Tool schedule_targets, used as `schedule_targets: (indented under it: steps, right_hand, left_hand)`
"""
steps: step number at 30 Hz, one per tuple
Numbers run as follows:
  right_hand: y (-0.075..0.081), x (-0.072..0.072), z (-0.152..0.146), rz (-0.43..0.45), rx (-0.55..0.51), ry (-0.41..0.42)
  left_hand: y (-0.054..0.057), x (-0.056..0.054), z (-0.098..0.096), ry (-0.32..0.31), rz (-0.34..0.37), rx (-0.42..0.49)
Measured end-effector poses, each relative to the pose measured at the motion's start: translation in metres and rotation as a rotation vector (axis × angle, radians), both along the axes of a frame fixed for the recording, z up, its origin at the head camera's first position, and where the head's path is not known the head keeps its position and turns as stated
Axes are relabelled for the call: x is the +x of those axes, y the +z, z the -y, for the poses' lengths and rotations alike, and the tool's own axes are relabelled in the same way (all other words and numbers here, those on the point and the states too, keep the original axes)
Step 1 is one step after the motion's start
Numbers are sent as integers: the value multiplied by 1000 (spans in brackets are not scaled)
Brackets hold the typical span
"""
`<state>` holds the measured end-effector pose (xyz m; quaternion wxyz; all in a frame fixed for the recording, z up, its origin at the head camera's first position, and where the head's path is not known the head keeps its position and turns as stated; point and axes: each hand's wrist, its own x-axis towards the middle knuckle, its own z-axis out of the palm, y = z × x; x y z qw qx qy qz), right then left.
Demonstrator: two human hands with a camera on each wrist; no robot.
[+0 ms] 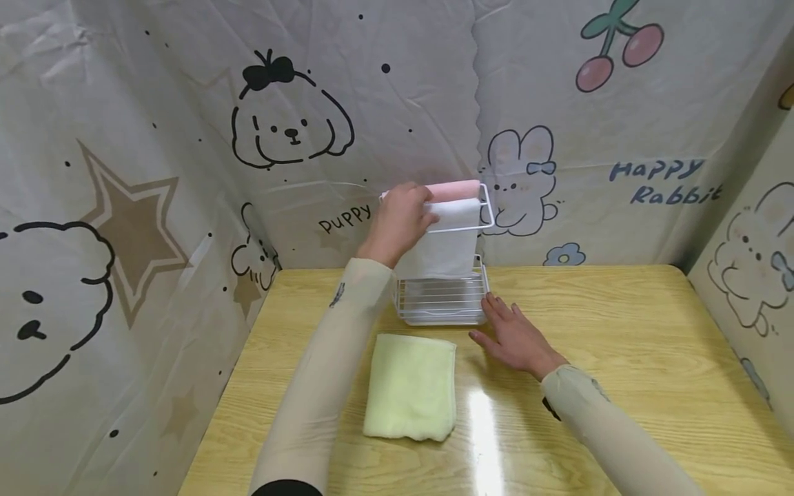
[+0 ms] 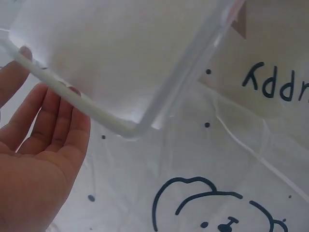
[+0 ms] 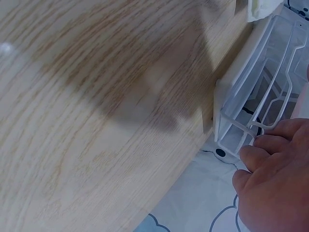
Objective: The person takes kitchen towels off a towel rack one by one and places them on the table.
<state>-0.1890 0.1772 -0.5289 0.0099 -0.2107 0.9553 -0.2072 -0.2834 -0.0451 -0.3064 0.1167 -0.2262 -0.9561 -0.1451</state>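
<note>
A small white wire rack (image 1: 442, 313) stands at the back of the table. Over its upper rails hang a pink cloth (image 1: 455, 189) and, in front of it, a white cloth (image 1: 443, 255). My left hand (image 1: 403, 217) lies at the left of the upper rails, touching the white cloth; in the left wrist view its fingers are loosely bent by the rail. Low on the rack's right side, my right hand (image 1: 517, 337) rests with extended fingers against the frame. A folded pale yellow cloth (image 1: 411, 388) lies in front of the rack.
The wooden table (image 1: 620, 344) meets a printed sheet (image 1: 422, 89) hung behind and along both sides. The rack stands close to the back edge.
</note>
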Motion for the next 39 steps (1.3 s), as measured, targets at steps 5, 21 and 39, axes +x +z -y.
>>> schedule_targets:
  steps: [5, 21, 39]
  right_hand:
    - [-2, -1, 0, 0, 8, 1]
    - [2, -1, 1, 0, 4, 1]
    - [1, 0, 1, 15, -12, -10]
  left_hand:
    - [-3, -9, 2, 27, 39, -27]
    - [-7, -16, 3, 37, 5, 25]
    - [3, -17, 3, -5, -31, 49]
